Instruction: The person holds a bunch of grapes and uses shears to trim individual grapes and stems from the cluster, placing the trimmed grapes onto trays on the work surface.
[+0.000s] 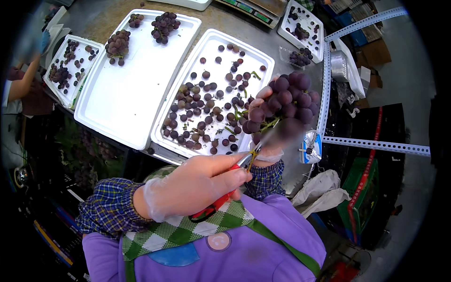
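My left hand (197, 187), in a clear thin glove, grips red-handled scissors (215, 206). Their blades point up and right, at the lower part of a bunch of dark purple grapes (290, 98). A blurred patch covers the blade tips, so I cannot tell whether they touch a stem. Behind the bunch, my right hand (269, 155) holds it up, gloved too and largely hidden by the fruit. Just left of the bunch lies a white foam tray (211, 35) with many loose grapes and green stem bits.
Another white tray (116, 91) carries several bunches at its far end. Farther left, a person's arm (31, 77) is near a smaller grape tray (47, 75). A scale (253, 10) stands at the back. At right are a perforated metal post (325, 88) and a blue-white packet (312, 146).
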A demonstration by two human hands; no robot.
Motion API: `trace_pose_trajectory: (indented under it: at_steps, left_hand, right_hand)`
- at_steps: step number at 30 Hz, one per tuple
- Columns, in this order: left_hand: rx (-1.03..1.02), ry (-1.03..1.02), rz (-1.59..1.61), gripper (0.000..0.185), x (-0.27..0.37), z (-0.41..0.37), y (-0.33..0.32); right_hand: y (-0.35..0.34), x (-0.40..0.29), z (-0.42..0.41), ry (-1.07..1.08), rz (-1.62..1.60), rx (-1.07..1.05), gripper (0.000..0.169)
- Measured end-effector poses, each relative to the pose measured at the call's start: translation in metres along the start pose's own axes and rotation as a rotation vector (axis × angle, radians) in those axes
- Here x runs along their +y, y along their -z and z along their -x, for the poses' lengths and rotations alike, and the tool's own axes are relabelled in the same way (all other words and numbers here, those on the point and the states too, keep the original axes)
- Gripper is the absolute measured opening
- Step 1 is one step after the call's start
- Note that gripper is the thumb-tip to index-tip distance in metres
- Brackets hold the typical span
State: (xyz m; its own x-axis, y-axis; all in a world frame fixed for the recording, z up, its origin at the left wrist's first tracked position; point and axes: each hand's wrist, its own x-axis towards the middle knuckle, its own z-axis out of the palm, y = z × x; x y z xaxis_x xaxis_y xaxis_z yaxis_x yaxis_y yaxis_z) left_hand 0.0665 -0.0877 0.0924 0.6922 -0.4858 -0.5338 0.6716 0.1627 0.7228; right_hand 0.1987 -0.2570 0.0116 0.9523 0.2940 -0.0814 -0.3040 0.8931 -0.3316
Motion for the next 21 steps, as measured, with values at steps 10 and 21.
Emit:
trace_pose_trajectory:
  at_steps: [10, 21]
  left_hand:
    - [0.127, -0.270, -0.180, 0.059, -0.013, 0.011, 0.017]
    - [0.368, -0.208, -0.745, 0.060, -0.047, 0.011, 0.040]
  right_hand:
    - [0.032, -0.009, -0.002, -0.118, -0.237, -0.120, 0.071]
    - [0.053, -0.003, -0.004, 0.260, 0.392, -0.069, 0.054]
